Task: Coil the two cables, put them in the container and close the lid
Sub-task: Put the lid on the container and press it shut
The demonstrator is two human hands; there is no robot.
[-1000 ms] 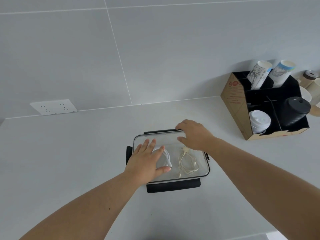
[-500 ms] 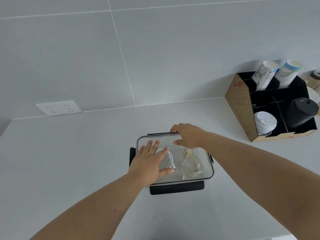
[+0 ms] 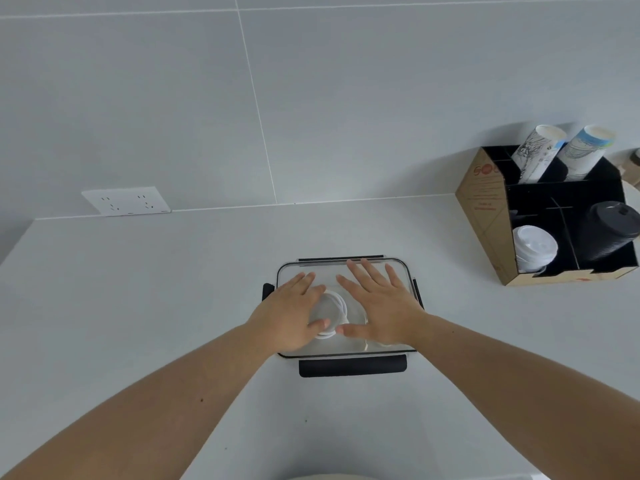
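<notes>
The container [image 3: 346,351] is a shallow clear rectangular box with rounded corners, sitting flat on the pale counter. Its clear lid [image 3: 329,271] lies level on top, edged with a dark rim. Black clasp flaps stick out on all four sides — the near one [image 3: 352,366] lies flat and unfastened. Under the lid a white cable [image 3: 337,306] shows, wound into a round coil in the left half. The second cable is hidden.
</notes>
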